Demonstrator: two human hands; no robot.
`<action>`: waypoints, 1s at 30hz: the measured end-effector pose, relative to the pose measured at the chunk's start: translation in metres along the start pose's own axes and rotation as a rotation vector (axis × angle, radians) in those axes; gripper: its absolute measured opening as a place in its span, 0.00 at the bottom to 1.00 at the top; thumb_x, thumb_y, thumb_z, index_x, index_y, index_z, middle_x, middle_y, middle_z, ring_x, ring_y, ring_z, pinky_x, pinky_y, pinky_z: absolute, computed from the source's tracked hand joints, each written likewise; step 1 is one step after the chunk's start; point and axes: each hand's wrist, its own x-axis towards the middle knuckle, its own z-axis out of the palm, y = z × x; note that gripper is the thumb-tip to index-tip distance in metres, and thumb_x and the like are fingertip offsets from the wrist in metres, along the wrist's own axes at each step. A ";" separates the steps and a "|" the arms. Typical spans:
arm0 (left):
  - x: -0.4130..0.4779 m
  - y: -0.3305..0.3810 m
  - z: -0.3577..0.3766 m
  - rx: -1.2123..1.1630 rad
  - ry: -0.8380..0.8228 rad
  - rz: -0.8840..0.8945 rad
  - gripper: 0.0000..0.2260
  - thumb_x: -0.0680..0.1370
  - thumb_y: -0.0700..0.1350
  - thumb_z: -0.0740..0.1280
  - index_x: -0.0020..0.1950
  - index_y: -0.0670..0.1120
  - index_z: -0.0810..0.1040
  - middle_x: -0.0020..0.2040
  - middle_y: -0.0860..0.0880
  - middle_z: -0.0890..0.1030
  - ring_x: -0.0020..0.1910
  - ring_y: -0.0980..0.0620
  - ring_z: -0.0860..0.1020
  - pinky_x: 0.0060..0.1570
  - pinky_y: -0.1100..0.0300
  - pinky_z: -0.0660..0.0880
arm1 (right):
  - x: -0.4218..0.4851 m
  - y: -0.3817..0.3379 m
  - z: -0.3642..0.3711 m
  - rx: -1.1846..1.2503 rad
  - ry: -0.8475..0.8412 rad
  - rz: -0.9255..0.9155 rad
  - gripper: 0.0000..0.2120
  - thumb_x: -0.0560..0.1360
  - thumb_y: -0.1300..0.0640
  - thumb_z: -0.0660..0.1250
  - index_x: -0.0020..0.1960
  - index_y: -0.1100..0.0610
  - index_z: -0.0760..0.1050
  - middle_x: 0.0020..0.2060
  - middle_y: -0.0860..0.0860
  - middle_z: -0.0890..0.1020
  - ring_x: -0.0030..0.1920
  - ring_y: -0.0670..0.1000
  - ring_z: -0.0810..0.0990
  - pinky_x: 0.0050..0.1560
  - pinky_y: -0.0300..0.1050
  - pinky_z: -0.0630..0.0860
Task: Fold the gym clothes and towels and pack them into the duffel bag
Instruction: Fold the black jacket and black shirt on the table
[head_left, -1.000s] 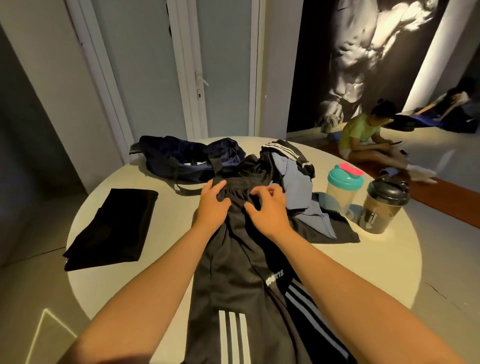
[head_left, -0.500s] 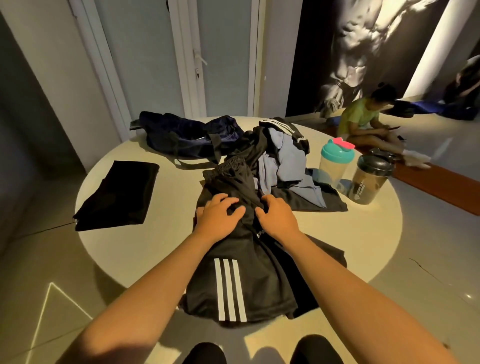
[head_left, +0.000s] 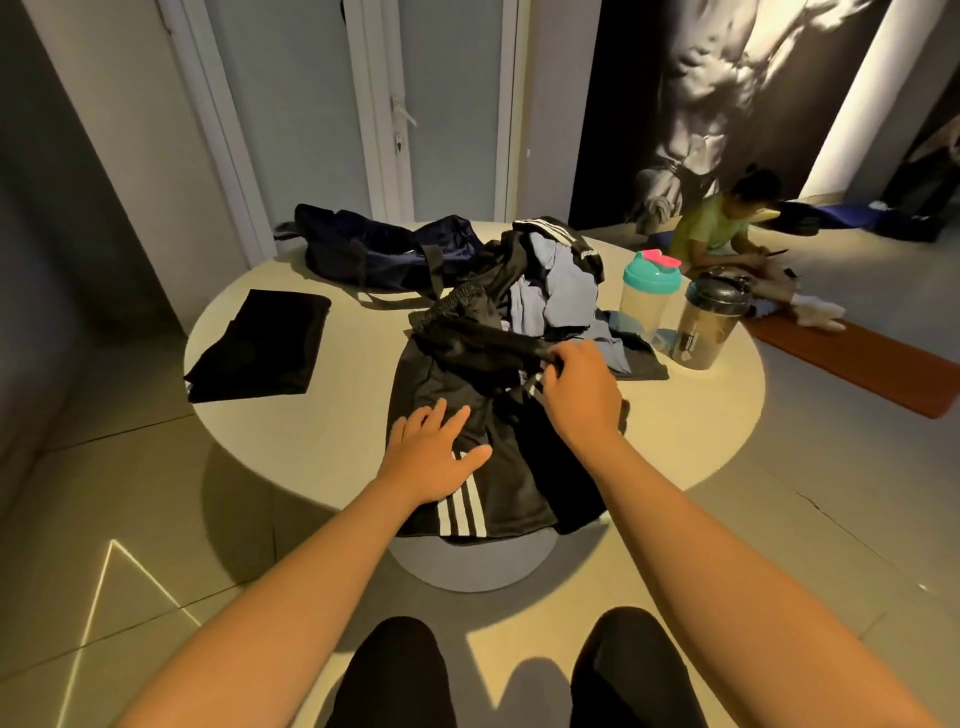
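Shorts (head_left: 441, 374): black, 3 white stripes at the near hem, lying on the near half of the round bench (head_left: 337, 415) and reaching its near edge. The left grip (head_left: 435, 457) lies flat with fingers straight, pressing the cloth down just above the stripes; it holds nothing. The right grip (head_left: 582, 395) is curled and pinches a raised fold of the black cloth at the shorts' right side.

Step in hand, as judged: folding the shorts. To do it well, keep the left grip planted as the anchor and carry the pinched fold across in 1 smooth pass so the edges meet. Then flatten the waistband end, which sits rumpled against the unfolded pile of clothes (head_left: 550, 280). Keep the fold away from that pile so nothing is dragged along.

The duffel bag (head_left: 374, 249) lies at the far side of the bench, apart from the shorts; I cannot tell whether it is open. 1 folded black garment (head_left: 260, 345) lies at the left, and 2 bottles (head_left: 649, 296) stand at the right.

Change against 0.5 s ago: both grips then lay flat, side by side, mid-garment. Now the left sits nearer the striped hem, and the right has taken hold of cloth and lifted it.
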 end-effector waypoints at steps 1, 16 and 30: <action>-0.003 0.002 0.001 -0.061 0.051 0.000 0.32 0.81 0.68 0.52 0.82 0.57 0.54 0.83 0.48 0.53 0.81 0.45 0.52 0.79 0.45 0.49 | -0.002 -0.012 0.000 0.002 -0.002 -0.032 0.09 0.81 0.56 0.63 0.57 0.57 0.79 0.52 0.56 0.74 0.46 0.59 0.77 0.42 0.51 0.74; -0.029 -0.010 -0.019 -0.578 0.215 -0.154 0.25 0.80 0.50 0.64 0.73 0.66 0.60 0.60 0.53 0.81 0.59 0.47 0.80 0.66 0.47 0.68 | -0.048 -0.017 0.017 0.248 -0.184 -0.002 0.19 0.76 0.68 0.58 0.60 0.55 0.81 0.57 0.53 0.83 0.58 0.54 0.80 0.59 0.42 0.73; -0.049 -0.003 -0.029 -0.669 0.058 -0.180 0.28 0.80 0.49 0.67 0.79 0.48 0.65 0.76 0.46 0.66 0.74 0.46 0.66 0.71 0.53 0.64 | -0.057 0.015 0.022 -0.136 -0.665 -0.094 0.20 0.84 0.48 0.53 0.74 0.48 0.68 0.72 0.54 0.70 0.75 0.58 0.61 0.74 0.65 0.56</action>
